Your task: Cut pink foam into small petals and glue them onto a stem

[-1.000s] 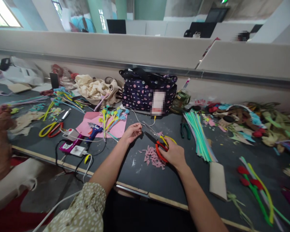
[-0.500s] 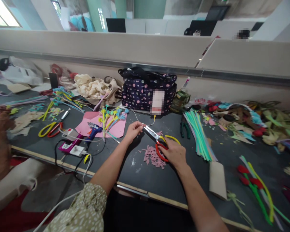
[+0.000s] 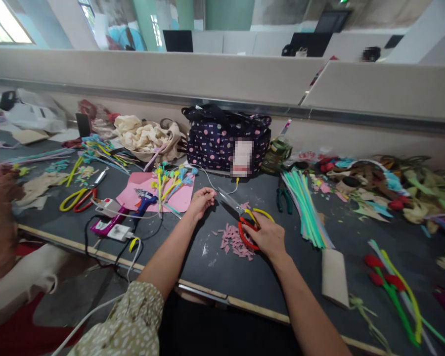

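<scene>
i see, down the head feed, the right hand [image 3: 270,235] closed around the handles of the scissors [image 3: 238,207], one loop red, the other yellow. scissors are held above the dark table [image 3: 203,272], blades angled up and leftward toward the left hand [image 3: 203,202]. left hand: thumb and fingertips pressed together just beside the blade tips; from here i cannot tell whether anything sits between them.

below the scissors, a loose heap of small pink scraps [image 3: 233,241] on the tabletop. left of the left hand, a sheet of pink paper [image 3: 185,196] bearing yellow and blue fuzzy sprigs [image 3: 165,184]; a blue glue gun [image 3: 146,200] lies at its near edge, a purple glue gun [image 3: 109,225] nearer the table edge.

right of the right hand i note green-handled pliers [image 3: 284,198], a bundle of green and lilac strips [image 3: 306,212] and a beige block [image 3: 334,278]. behind the hands, a dotted dark bag [image 3: 211,143]. a co-worker's hand [image 3: 7,195] shows at the left margin, blurred.
</scene>
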Motion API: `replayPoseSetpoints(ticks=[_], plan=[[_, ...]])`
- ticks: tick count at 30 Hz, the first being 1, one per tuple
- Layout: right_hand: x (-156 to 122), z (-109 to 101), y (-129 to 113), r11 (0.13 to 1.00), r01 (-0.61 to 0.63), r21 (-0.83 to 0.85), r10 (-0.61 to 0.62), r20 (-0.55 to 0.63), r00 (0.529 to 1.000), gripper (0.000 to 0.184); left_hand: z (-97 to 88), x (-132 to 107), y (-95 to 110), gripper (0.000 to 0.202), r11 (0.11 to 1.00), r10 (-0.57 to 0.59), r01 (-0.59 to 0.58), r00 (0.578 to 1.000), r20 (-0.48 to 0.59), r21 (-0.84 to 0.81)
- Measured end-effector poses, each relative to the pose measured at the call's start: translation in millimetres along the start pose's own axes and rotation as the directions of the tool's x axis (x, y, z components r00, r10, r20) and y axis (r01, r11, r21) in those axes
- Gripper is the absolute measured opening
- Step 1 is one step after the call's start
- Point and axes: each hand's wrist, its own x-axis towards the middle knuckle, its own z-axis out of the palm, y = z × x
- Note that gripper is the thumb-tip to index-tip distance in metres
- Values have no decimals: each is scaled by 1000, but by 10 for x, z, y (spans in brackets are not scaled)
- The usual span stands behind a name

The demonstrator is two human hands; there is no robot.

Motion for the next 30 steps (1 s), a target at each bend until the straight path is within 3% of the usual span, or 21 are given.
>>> replayPoseSetpoints(ticks=[7,20,30], plan=[[-1,3,-12,1000,7,29,-8,16,1000,46,-8,-5,19,35,989,-29,34,999,34,-141],[-3,16,-3,999,33,37,-33,15,999,46,21,-22,46,34,976,-72,84,995,66,-199],[-3,11,0,999,27,27,-27,16,1000,46,-4,1,29,31,992,-80,79,997,1,-97]])
